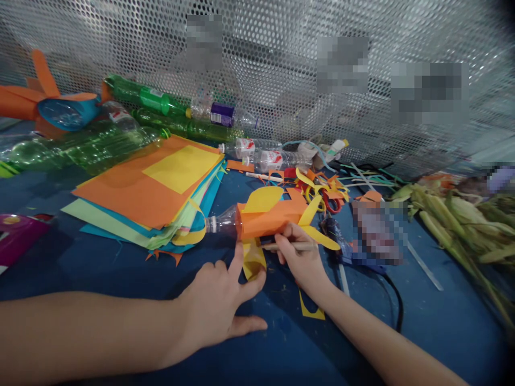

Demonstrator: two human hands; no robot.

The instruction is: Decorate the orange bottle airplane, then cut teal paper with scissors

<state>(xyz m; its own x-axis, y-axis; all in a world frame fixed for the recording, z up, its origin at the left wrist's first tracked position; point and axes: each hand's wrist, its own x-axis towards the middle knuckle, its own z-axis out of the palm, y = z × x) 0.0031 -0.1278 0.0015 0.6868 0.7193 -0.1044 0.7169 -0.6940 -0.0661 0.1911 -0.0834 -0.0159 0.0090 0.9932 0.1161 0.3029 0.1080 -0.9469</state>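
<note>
At the far left edge of the frame a magenta packet (16, 236) lies on the blue counter (80, 268). Above it, in the upper left, an orange-and-blue bottle craft (60, 110) rests against the perforated mesh screen (257, 59), with green plastic bottles (132, 115) lying beside it. Just right of those, left of centre, sits a stack of coloured paper sheets (148, 193), orange on top with a yellow sheet over it.

My left hand (217, 305) lies low in the middle of the frame, fingers spread wide on the counter, the index fingertip and thumb touching the yellow paper flap (253, 260) that hangs under the bottle. The clear bottle wrapped in orange paper (265, 220) lies on its side at the centre, its neck pointing left toward the paper stack, with yellow fins sticking out of it.

My right hand (300, 257) is closed around a thin wooden stick (298, 246), held level against the lower edge of the orange wrap. A yellow paper scrap (311, 311) lies just below that wrist.

Further back, small clear bottles with red labels (261, 153) lie near a heap of paper scraps and scissors (322, 190). At the right edge lie corn husks (454, 220).
</note>
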